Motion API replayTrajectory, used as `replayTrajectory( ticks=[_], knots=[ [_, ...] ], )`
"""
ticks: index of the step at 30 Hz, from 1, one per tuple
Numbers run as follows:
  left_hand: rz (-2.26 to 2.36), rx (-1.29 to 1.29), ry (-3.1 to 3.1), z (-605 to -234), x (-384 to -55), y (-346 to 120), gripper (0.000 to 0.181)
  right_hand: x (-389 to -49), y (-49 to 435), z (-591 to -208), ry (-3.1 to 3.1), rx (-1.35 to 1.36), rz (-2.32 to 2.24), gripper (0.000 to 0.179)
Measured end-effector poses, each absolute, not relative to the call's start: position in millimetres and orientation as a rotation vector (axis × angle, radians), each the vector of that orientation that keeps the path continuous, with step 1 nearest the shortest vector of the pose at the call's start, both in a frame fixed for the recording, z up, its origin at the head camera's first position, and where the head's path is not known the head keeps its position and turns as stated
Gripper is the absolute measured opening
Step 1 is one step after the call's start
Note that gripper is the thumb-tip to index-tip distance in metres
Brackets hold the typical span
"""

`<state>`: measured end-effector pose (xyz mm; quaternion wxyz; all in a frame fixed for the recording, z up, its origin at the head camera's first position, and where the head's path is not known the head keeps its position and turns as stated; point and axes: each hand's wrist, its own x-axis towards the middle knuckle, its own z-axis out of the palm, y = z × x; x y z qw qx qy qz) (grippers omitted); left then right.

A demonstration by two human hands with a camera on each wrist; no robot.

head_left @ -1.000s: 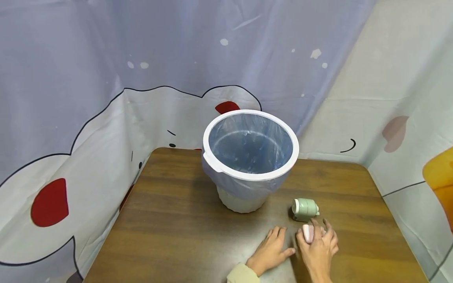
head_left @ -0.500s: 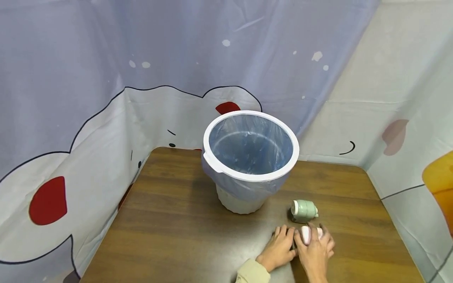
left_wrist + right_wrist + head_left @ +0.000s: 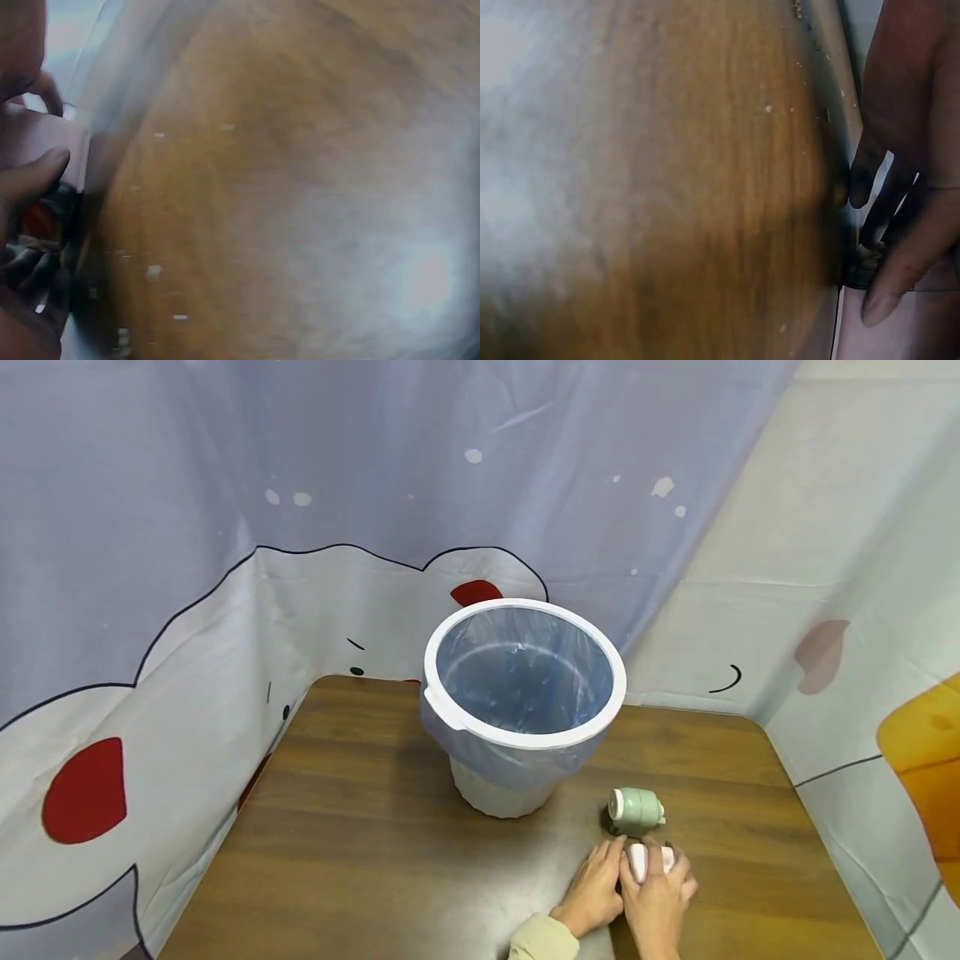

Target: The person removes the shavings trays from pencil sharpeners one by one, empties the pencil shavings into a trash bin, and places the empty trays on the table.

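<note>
In the head view my right hand [image 3: 655, 893] grips a pale pink, rounded block [image 3: 637, 862] low over the table's near right part. My left hand [image 3: 596, 887] is right beside it, fingertips close to the block. The left wrist view shows the pink block's flat side and, just below, a small dark piece with a red patch [image 3: 39, 221] between my left thumb and fingers. Its exact kind cannot be told, and the head view hides it. Just beyond the hands lies a green cylinder [image 3: 637, 808] with a white end, on its side.
A white bin [image 3: 502, 793] with a translucent bluish liner stands upright on the brown wooden table [image 3: 360, 827], beyond the hands. White specks [image 3: 154, 270] show on the wood in the left wrist view. Patterned cloth [image 3: 375, 460] hangs around the table's far edges.
My left hand has moved right and forward until it is beside the right hand. The pink block, in my right hand, has shifted slightly left. The head view has shifted a little.
</note>
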<state>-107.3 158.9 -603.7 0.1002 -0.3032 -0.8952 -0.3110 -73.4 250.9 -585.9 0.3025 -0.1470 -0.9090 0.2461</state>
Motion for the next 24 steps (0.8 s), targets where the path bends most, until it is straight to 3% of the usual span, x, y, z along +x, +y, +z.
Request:
replayTrajectory(
  ticks=[24],
  knots=[
    [-0.995,-0.844,-2.620,-606.4,-106.8,160.8,0.053,-74.6,250.5,-589.5,-2.370,-0.430,0.605,0.048]
  ],
)
